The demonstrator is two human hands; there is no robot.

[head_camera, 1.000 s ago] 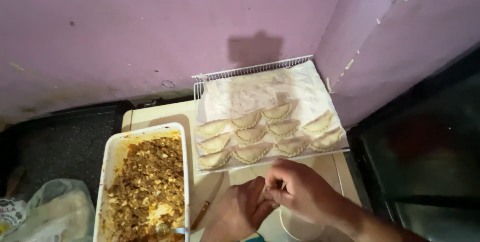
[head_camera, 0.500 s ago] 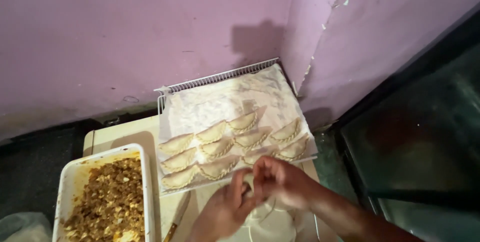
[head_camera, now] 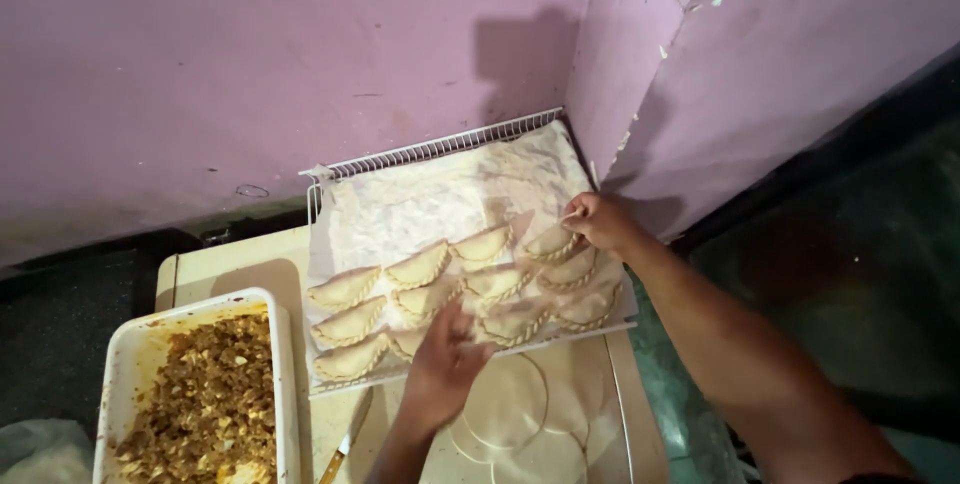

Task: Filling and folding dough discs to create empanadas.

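Your right hand (head_camera: 598, 222) is right of the middle of the frame. Its fingers pinch the edge of a folded pasty (head_camera: 549, 243) that lies on the tray (head_camera: 440, 151). The pasty touches that hand, so the right hand is the near one. Its long side runs from lower left to upper right, and its curved, crimped edge faces down in the frame.

Your left hand (head_camera: 443, 364) is lower, near the bottom middle. It is open with fingers spread, over the front edge of the tray, and it holds nothing.

More pasties (head_camera: 420, 266) lie in rows to the left of the held one, close together, some touching. White paper (head_camera: 430, 206) under them is bare toward the wall.

Flat dough rounds (head_camera: 510, 406) lie below the tray. A knife (head_camera: 345, 439) lies left of them. A white dish (head_camera: 125, 344) of brown filling (head_camera: 205, 404) sits at the lower left.
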